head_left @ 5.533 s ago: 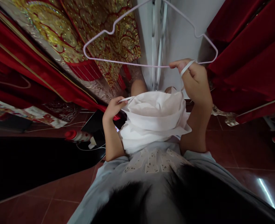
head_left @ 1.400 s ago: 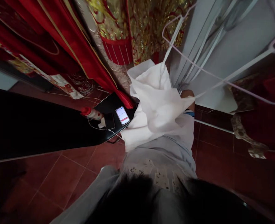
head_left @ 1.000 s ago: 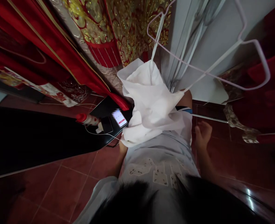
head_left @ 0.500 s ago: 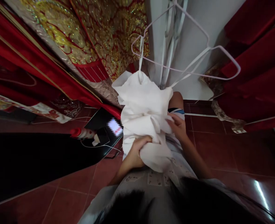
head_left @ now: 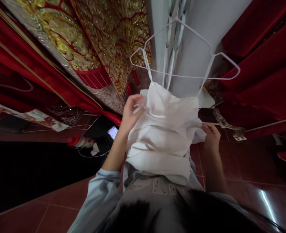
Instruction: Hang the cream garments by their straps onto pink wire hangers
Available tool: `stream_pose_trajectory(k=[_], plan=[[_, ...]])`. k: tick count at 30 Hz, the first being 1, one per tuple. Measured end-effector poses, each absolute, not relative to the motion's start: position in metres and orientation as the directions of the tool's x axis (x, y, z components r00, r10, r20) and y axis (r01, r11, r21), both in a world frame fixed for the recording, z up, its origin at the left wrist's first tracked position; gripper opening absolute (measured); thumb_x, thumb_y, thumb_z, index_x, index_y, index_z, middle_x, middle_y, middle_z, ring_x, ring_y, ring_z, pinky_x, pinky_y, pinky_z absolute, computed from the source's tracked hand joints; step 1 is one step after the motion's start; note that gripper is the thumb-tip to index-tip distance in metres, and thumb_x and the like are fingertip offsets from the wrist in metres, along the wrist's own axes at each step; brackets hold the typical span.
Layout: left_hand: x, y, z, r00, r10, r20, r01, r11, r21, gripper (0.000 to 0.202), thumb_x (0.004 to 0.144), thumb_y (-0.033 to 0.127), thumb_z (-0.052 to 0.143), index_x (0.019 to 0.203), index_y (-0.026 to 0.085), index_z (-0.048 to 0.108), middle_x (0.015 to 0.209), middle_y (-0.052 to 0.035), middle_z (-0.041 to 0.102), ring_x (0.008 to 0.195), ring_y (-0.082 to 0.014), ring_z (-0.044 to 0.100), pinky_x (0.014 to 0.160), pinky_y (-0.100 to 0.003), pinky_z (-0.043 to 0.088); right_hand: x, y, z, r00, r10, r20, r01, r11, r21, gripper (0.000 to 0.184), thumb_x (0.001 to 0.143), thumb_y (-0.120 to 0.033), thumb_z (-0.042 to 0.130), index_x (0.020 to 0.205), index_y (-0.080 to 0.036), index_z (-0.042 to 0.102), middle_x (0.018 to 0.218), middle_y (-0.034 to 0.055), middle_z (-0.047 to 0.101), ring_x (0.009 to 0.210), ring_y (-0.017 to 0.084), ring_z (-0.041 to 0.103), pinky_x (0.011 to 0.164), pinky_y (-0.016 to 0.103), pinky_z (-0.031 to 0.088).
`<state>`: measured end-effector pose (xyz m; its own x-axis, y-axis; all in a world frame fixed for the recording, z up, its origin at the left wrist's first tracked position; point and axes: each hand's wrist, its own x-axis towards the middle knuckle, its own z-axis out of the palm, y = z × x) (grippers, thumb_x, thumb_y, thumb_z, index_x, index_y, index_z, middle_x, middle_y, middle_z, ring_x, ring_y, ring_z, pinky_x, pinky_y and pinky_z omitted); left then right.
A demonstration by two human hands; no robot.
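A white strappy dress (head_left: 166, 129) hangs by its two straps from a pale pink hanger (head_left: 186, 77), its lower part bunched in folds over my lap. Beside the dress's upper left edge is my left hand (head_left: 132, 111), fingers apart and slightly curled, a little smeared by motion. Nothing shows between those fingers. On the other side, my right hand (head_left: 211, 134) pinches the dress's right edge between thumb and fingers and draws the cloth outward.
Gold-and-red sequined garments (head_left: 96, 42) hang at the left, dark red garments (head_left: 266, 71) at the right. On a black table (head_left: 36, 174) lie a lit phone (head_left: 113, 132), a red-capped bottle (head_left: 81, 141) and a white cable. Behind the hanger stands a pale wall (head_left: 203, 22); the floor has reddish tiles (head_left: 232, 161).
My left hand has let go of the lower folds and moved up to the dress's upper left edge. My right hand has moved outward to the right with the cloth, spreading the dress wider.
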<state>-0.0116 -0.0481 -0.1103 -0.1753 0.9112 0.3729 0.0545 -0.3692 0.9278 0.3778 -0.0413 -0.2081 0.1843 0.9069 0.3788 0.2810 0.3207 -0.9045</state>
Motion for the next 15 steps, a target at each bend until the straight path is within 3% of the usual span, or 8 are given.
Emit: stream_pose_trajectory(k=[2,4,5,8,10,12,13,15], plan=[[-0.015,0.017,-0.123,-0.254,0.913,0.320,0.032,-0.323,0.946,0.082,0.064,0.061,0.105,0.125,0.025,0.065,0.137,-0.0170,0.069,0.132,-0.0372,0.065,0.115,-0.054,0.050,0.366,-0.036,-0.206,0.336,0.861,0.382,0.290,0.291,-0.912,0.018,0.081,-0.036,0.071,0.090,-0.022,0.066,0.077,-0.0005,0.061,0.062,0.014,0.051,0.059,0.030,0.045],[-0.009,0.074,-0.132,-0.214,0.921,0.326,-0.031,-0.340,0.940,0.090,0.058,0.065,0.107,0.126,0.026,0.063,0.137,-0.0176,0.068,0.138,-0.0377,0.062,0.117,-0.055,0.048,0.354,-0.031,-0.195,0.431,0.783,0.449,0.322,0.332,-0.887,0.020,0.081,-0.034,0.074,0.095,-0.021,0.069,0.087,0.0019,0.064,0.072,0.015,0.056,0.071,0.034,0.052],[-0.003,0.093,-0.134,-0.174,0.923,0.344,-0.081,-0.361,0.929,0.086,0.060,0.067,0.106,0.123,0.026,0.064,0.131,-0.0161,0.071,0.134,-0.0360,0.065,0.115,-0.053,0.050,0.348,-0.030,-0.187,0.464,0.740,0.487,0.337,0.360,-0.870,0.019,0.083,-0.034,0.074,0.096,-0.021,0.069,0.091,0.0029,0.064,0.078,0.017,0.058,0.079,0.038,0.055],[0.025,0.107,-0.134,-0.043,0.924,0.381,-0.200,-0.382,0.902,0.063,0.080,0.079,0.088,0.106,0.024,0.072,0.089,-0.0077,0.073,0.096,-0.0292,0.076,0.095,-0.045,0.061,0.328,-0.037,-0.154,0.478,0.636,0.606,0.372,0.478,-0.795,0.017,0.095,-0.041,0.068,0.093,-0.024,0.068,0.093,0.0035,0.063,0.090,0.021,0.064,0.094,0.046,0.057],[0.045,0.081,-0.131,-0.083,0.890,0.448,-0.191,-0.455,0.870,0.059,0.092,0.081,0.075,0.093,0.022,0.074,0.067,-0.0012,0.061,0.071,-0.0225,0.070,0.081,-0.037,0.062,0.312,-0.045,-0.126,0.397,0.620,0.677,0.383,0.558,-0.736,0.022,0.097,-0.046,0.069,0.087,-0.027,0.069,0.088,0.0039,0.064,0.090,0.024,0.066,0.090,0.048,0.059],[0.060,0.041,-0.125,-0.224,0.853,0.471,-0.151,-0.508,0.848,0.057,0.098,0.078,0.069,0.095,0.022,0.074,0.062,0.0023,0.053,0.059,-0.0174,0.060,0.069,-0.031,0.059,0.293,-0.046,-0.096,0.254,0.620,0.743,0.384,0.640,-0.665,0.018,0.099,-0.045,0.069,0.091,-0.030,0.074,0.090,0.0040,0.069,0.092,0.025,0.069,0.091,0.048,0.060],[0.064,0.020,-0.122,-0.269,0.844,0.464,-0.134,-0.510,0.850,0.057,0.100,0.078,0.067,0.093,0.022,0.074,0.061,0.0033,0.049,0.055,-0.0160,0.056,0.064,-0.029,0.057,0.283,-0.041,-0.082,0.097,0.589,0.802,0.375,0.725,-0.578,0.012,0.103,-0.039,0.066,0.100,-0.032,0.076,0.096,0.0047,0.072,0.098,0.026,0.070,0.096,0.049,0.058],[0.066,-0.015,-0.114,-0.315,0.839,0.444,-0.110,-0.497,0.861,0.060,0.102,0.079,0.061,0.089,0.021,0.073,0.058,0.0037,0.047,0.052,-0.0152,0.054,0.059,-0.027,0.054,0.263,-0.022,-0.059,-0.153,0.508,0.847,0.343,0.832,-0.437,0.020,0.107,-0.035,0.059,0.122,-0.033,0.073,0.117,0.0065,0.076,0.117,0.027,0.069,0.111,0.052,0.053]])
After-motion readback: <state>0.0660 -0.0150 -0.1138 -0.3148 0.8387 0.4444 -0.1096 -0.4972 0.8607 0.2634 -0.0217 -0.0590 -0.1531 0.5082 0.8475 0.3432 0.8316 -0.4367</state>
